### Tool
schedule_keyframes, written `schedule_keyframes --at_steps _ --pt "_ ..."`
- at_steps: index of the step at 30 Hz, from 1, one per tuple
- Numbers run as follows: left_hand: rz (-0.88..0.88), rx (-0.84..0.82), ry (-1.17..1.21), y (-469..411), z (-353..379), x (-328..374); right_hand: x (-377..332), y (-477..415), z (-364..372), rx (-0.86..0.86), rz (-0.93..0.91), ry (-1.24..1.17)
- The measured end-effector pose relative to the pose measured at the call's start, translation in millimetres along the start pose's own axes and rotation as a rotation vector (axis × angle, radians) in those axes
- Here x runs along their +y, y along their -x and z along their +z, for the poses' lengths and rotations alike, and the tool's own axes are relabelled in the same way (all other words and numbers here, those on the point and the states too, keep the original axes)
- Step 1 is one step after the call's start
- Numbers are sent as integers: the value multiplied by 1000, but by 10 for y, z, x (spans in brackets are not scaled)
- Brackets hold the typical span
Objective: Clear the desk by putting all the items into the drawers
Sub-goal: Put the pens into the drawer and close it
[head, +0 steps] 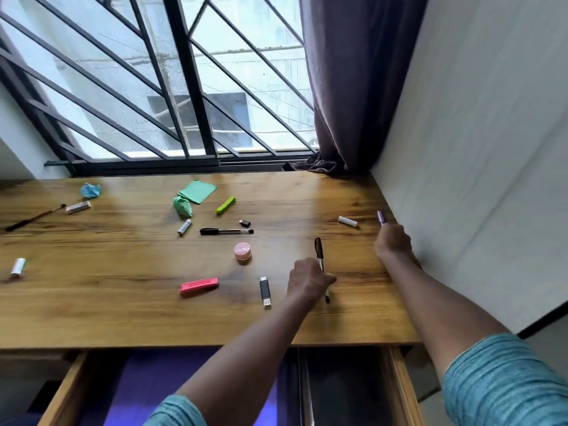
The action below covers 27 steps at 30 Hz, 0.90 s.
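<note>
Since each hand has closed round a pen, the clearing looks to be running two-handed, one item per hand. The left hand grips a black pen in a curled fist. Its cap end juts out beyond the knuckles and its tip shows on the near side. The right hand is clenched on a purple pen, of which only the far end shows. I cannot tell whether either pen is clear of the desk yet.

An open drawer lies directly under both forearms, so I judge each hand need only draw back and let go. I cannot tell whether it is one drawer or two.

A battery lies just beyond the gap between the hands, and a USB stick just left of the left hand. A pink jar sits beyond that hand, a pink clip farther left, and a second pen beyond the jar. Paper wads and other small bits lie well out to the left, a longer reach for later.
</note>
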<state>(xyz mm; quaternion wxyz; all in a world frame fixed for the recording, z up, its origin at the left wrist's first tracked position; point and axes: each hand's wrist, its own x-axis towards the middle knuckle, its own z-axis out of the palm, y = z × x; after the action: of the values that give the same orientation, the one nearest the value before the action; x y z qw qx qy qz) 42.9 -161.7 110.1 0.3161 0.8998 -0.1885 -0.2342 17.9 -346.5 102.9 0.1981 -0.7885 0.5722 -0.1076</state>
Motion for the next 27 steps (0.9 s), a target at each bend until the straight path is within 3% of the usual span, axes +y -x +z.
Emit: schedule_keyframes --at_steps 6,17,22,27 --pt "17 -61 -7 537 -177 -338 153 697 -149 -105 127 -19" --pt "-169 -9 21 1876 -646 -1978 234 3193 60 -75 -118 -141" --pt "-253 -38 -39 2582 -678 -2759 352 4343 445 -224 -235 -165" --pt "-350 -138 -101 2943 -444 -3431 616 5221 796 -448 -183 -85"
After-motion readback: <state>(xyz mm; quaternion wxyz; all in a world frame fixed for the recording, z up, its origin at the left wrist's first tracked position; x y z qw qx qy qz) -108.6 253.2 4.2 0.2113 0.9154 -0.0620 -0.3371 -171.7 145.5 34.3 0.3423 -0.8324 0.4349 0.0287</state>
